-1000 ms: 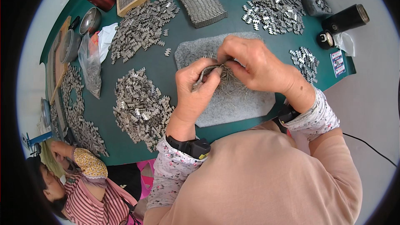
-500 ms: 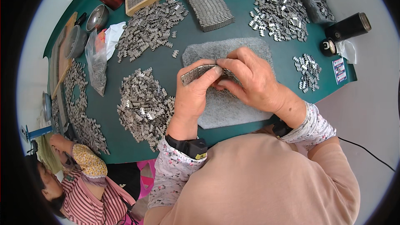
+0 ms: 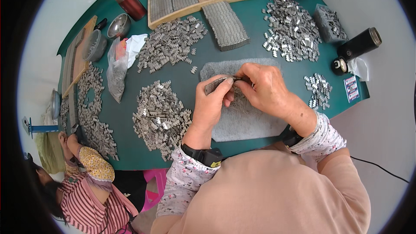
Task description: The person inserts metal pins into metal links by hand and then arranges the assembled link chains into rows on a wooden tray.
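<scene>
Between the thumb and fingers of my left hand [image 3: 207,106] is a short strip of joined metal links [image 3: 213,86]. My right hand [image 3: 271,91] meets the strip's right end, its thumb and fingers pinched together; whatever is in that pinch is too small or hidden to tell. Both hands are over a grey felt mat [image 3: 247,130]. Beneath my right fingers, a tangle of thin pins [image 3: 241,103] lies on the mat. To the left of my left hand is a heap of loose metal links [image 3: 158,119].
More links lie in heaps at far left [image 3: 173,41] and far right [image 3: 291,28], with a small pile [image 3: 318,91] at right. A finished-looking link slab [image 3: 225,25] lies below a wooden tray [image 3: 225,1]. Black flask [image 3: 362,43] at right; a co-worker [image 3: 86,190] sits at left.
The view has shifted, so the table's contents appear lower and more of the far side shows. The strip has tilted and shows less of its face. Both hands stay together at it.
</scene>
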Demonstrator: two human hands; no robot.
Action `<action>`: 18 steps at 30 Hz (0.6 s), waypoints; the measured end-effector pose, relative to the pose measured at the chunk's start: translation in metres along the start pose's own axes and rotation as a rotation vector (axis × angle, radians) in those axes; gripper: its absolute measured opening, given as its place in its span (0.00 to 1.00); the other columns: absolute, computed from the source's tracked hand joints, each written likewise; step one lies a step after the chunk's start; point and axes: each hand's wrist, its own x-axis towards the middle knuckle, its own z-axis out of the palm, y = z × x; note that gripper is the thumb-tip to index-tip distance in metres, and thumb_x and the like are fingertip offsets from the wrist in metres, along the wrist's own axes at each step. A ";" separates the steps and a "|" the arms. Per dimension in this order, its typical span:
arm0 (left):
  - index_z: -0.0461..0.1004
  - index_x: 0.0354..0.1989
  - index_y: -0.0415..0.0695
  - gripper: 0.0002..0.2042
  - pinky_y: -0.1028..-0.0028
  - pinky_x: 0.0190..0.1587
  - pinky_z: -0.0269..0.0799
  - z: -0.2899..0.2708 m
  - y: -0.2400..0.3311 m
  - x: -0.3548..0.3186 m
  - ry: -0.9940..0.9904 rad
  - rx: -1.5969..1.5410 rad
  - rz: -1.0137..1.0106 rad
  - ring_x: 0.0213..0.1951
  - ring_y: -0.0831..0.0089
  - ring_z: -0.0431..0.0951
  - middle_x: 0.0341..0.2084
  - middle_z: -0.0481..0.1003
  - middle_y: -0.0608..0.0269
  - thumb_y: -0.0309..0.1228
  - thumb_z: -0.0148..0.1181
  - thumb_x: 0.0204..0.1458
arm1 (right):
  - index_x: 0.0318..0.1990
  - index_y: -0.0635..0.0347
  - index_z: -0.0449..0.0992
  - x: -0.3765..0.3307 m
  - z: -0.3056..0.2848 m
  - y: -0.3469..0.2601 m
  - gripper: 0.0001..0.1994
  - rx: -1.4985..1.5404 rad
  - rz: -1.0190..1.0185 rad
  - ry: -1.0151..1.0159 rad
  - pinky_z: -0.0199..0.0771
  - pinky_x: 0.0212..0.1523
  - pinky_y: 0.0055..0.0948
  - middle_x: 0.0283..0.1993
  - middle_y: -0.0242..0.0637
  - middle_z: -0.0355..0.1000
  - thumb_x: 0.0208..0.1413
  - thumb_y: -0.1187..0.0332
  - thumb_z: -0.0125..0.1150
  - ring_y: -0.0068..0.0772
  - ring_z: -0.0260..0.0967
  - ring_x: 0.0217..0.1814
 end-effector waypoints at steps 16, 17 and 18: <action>0.80 0.29 0.42 0.11 0.59 0.34 0.73 -0.006 0.027 0.085 0.204 1.509 0.558 0.31 0.54 0.80 0.25 0.78 0.54 0.37 0.69 0.46 | 0.34 0.63 0.75 0.055 -0.004 0.071 0.06 -0.326 0.011 0.080 0.76 0.38 0.48 0.35 0.48 0.76 0.49 0.73 0.66 0.55 0.76 0.37; 0.80 0.27 0.42 0.12 0.59 0.35 0.73 -0.004 0.024 0.088 0.191 1.568 0.571 0.32 0.54 0.80 0.26 0.78 0.55 0.38 0.70 0.45 | 0.34 0.63 0.75 0.056 -0.002 0.077 0.07 -0.368 0.014 0.078 0.76 0.38 0.47 0.36 0.48 0.76 0.49 0.72 0.66 0.54 0.76 0.37; 0.80 0.27 0.42 0.12 0.59 0.35 0.73 -0.004 0.022 0.089 0.189 1.567 0.574 0.32 0.54 0.80 0.26 0.78 0.55 0.38 0.70 0.45 | 0.34 0.63 0.75 0.057 0.000 0.083 0.07 -0.370 0.015 0.080 0.76 0.38 0.47 0.36 0.48 0.76 0.49 0.72 0.66 0.54 0.76 0.37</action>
